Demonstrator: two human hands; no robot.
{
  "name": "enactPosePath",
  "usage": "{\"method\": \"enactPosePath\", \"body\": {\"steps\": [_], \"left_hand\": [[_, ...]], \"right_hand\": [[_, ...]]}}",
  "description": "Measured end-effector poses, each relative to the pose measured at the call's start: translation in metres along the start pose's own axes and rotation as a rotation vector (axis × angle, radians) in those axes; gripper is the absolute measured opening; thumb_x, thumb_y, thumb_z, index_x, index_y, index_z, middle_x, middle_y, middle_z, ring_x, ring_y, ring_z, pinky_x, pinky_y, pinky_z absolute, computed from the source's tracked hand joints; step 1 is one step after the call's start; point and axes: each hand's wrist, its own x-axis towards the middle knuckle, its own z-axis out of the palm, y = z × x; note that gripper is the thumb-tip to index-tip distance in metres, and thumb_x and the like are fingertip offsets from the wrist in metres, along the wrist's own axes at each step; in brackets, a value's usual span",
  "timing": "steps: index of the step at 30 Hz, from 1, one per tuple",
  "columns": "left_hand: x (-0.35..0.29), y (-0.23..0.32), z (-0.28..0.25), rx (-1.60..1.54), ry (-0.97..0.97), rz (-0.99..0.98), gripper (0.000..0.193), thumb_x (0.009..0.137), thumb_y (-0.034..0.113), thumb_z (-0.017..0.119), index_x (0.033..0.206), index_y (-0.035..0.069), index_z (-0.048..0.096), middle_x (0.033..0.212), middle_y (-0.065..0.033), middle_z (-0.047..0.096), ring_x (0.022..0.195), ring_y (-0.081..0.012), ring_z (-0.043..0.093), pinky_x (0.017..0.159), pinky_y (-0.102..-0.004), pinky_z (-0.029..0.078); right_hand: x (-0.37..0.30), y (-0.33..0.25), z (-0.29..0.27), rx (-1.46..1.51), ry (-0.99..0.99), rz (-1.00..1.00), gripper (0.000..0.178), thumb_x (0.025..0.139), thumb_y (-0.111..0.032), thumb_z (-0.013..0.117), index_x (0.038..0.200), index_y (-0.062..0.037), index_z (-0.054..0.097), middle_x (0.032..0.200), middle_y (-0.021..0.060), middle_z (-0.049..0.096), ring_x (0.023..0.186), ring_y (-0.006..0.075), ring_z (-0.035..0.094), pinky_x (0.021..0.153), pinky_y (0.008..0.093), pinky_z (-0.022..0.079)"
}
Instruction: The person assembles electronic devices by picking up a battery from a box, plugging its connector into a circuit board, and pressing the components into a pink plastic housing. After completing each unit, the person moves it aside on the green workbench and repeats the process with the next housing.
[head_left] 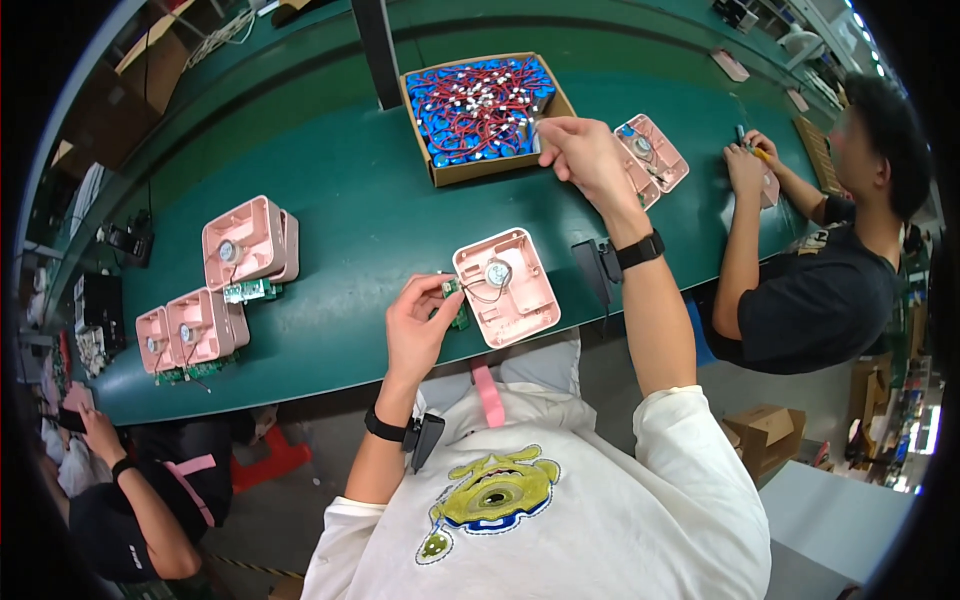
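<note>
On the green bench before me lies an open pale pink plastic housing [530, 300], a round silver speaker [498, 273] with wires inside. My left hand [418, 322] is closed on a small green circuit board [459, 318] at the housing's left edge. Thin wires run from there toward the speaker. My right hand [588, 160] is raised at the right front corner of a cardboard box [490, 171]. Its fingers are loosely bent and apart, and I see nothing between them. Blue cylindrical batteries [440, 115] with red leads and white connectors fill the box.
More pink housings [240, 240] with green boards stand at left; another open pink housing [660, 150] lies beyond my right hand. A dark post [375, 50] rises behind the box. A co-worker [810, 250] works at right, another [140, 490] at lower left.
</note>
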Motion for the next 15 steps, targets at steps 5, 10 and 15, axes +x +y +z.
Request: {"method": "enactPosePath", "body": {"steps": [5, 10, 15], "left_hand": [[-0.001, 0.001, 0.001, -0.011, 0.011, -0.008, 0.023, 0.095, -0.012, 0.070, 0.118, -0.009, 0.067, 0.114, -0.0063, 0.062, 0.102, -0.0122, 0.066, 0.088, -0.0247, 0.054], [0.000, 0.002, 0.001, -0.009, 0.008, -0.016, 0.023, 0.095, -0.011, 0.070, 0.118, -0.009, 0.067, 0.113, -0.0058, 0.063, 0.100, -0.0115, 0.066, 0.085, -0.0236, 0.053], [-0.002, -0.002, -0.001, -0.013, 0.001, -0.019, 0.025, 0.094, -0.009, 0.073, 0.118, -0.008, 0.068, 0.115, -0.0068, 0.062, 0.099, -0.0129, 0.068, 0.085, -0.0251, 0.056]], "right_hand": [[-0.002, -0.001, 0.012, 0.042, -0.032, 0.013, 0.024, 0.102, -0.017, 0.068, 0.112, 0.0048, 0.072, 0.075, 0.0050, 0.070, 0.049, 0.0058, 0.055, 0.042, 0.0208, 0.036], [-0.009, 0.002, 0.008, 0.074, -0.040, -0.097, 0.023, 0.104, -0.017, 0.068, 0.111, 0.0041, 0.072, 0.084, 0.0072, 0.072, 0.059, 0.0065, 0.061, 0.048, 0.0203, 0.041], [-0.016, -0.014, 0.000, 0.422, -0.030, -0.262, 0.022, 0.106, -0.015, 0.066, 0.115, 0.0049, 0.070, 0.098, 0.0118, 0.075, 0.078, 0.0119, 0.070, 0.065, 0.0231, 0.055]]}}
